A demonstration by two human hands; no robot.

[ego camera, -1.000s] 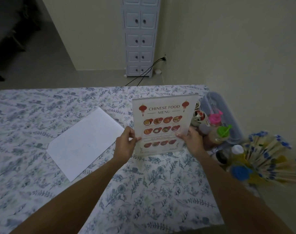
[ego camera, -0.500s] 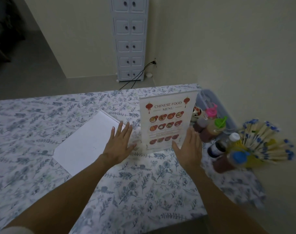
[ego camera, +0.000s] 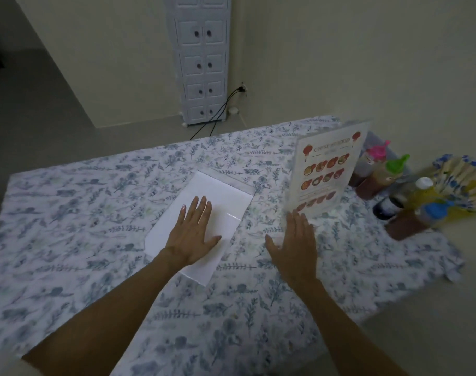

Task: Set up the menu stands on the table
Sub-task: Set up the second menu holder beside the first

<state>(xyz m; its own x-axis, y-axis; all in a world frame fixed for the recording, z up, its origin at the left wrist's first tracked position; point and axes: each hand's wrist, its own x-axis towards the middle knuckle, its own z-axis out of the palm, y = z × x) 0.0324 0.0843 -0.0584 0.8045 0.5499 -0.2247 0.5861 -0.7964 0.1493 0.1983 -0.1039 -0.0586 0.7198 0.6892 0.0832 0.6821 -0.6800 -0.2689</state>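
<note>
The upright menu stand (ego camera: 323,169) carries a heading that is blurred here; only "CHINESE FOOD" can be partly made out between two red lantern emblems, above rows of round dish pictures. It stands on the floral tablecloth (ego camera: 82,213) near the table's right side, just in front of a cluster of sauce bottles, one with a pink cap (ego camera: 378,153) and one with a green cap (ego camera: 397,165), with a clear bottle of yellow liquid (ego camera: 422,191) and a blue-patterned folding fan (ego camera: 459,183) further right. A second menu stand (ego camera: 204,221) lies flat on the cloth towards the middle, its blank white back facing up. The left hand (ego camera: 192,234) is spread flat, palm down, on this flat stand, fingers extended and gripping nothing. The right hand (ego camera: 295,245) is also open with fingers spread, holding nothing, its fingertips near the base of the upright stand; whether they touch it is unclear. A white drawer cabinet (ego camera: 201,58) stands against the far wall.
</note>
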